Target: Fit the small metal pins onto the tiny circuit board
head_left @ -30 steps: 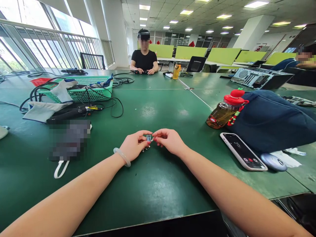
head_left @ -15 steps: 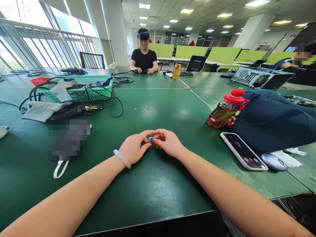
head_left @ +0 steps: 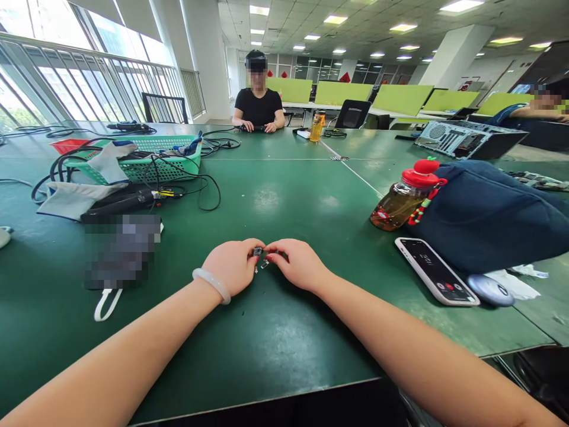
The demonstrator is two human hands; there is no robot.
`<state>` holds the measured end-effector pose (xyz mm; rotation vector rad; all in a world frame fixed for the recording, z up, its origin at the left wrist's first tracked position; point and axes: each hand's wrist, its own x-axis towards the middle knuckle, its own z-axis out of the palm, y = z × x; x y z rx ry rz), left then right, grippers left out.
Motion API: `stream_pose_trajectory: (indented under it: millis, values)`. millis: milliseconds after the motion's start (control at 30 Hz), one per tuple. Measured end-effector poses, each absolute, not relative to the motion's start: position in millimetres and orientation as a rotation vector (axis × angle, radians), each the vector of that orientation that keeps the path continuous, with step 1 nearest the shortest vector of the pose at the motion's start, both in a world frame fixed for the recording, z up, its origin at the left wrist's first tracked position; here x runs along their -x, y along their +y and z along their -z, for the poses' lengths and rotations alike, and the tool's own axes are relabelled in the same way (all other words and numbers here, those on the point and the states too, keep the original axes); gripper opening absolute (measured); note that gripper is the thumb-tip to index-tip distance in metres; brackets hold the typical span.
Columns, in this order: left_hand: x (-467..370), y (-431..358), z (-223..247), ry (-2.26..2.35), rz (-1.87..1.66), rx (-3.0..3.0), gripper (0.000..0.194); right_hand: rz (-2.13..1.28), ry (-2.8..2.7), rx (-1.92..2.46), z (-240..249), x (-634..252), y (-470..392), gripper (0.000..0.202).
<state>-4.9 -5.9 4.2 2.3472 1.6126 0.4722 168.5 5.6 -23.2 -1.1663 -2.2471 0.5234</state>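
Head view, and from where I'm standing the left hand (head_left: 227, 267) has a tiny dark part (head_left: 257, 251) pinched between thumb and fingers, over the green table (head_left: 275, 341). Right hand (head_left: 296, 264) is loosely curled right beside it, small thumb-to-finger gap, can't tell if it's gripping anything. Little pale bit (head_left: 265, 264) by that thumb, too.

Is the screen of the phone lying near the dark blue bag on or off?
On: the phone shows pale digits and a red button against black.
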Motion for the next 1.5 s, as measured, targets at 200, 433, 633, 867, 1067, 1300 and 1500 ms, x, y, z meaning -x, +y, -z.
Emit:
stream_pose_trajectory:
  millis: [200, 433, 633, 867, 1067, 1300, 1500]
  values:
    - [10, -6, -5, 1.809, -0.405, -2.227, 0.016, -0.481, -2.473, 0.992, 28, -171, 8, 0.032]
    - [-10, -6, 16, 1.360, -0.669, -1.621, 0.012, -0.635, -2.618, 0.902, 22, -190, 20, 0.033]
    - [-13, -5, 18, 1.158, -0.785, -1.518, 0.015, -0.674, -2.478, 1.237, 13, -206, 26, 0.025]
    - [-9, -2, 20, 1.187, -0.773, -1.634, 0.017, -0.608, -2.484, 1.322, 15, -202, 26, 0.010]
    - [-12, -5, 19, 1.128, -0.757, -1.614, 0.023, -0.640, -2.510, 1.273, 16, -201, 24, 0.010]
    - [-7, -1, 20, 1.221, -0.687, -1.783, 0.029, -0.598, -2.586, 1.225, 21, -199, 27, 0.005]
    - [-4, 2, 20, 1.323, -0.694, -1.933, 0.025, -0.573, -2.631, 1.144, 24, -201, 27, 0.009]
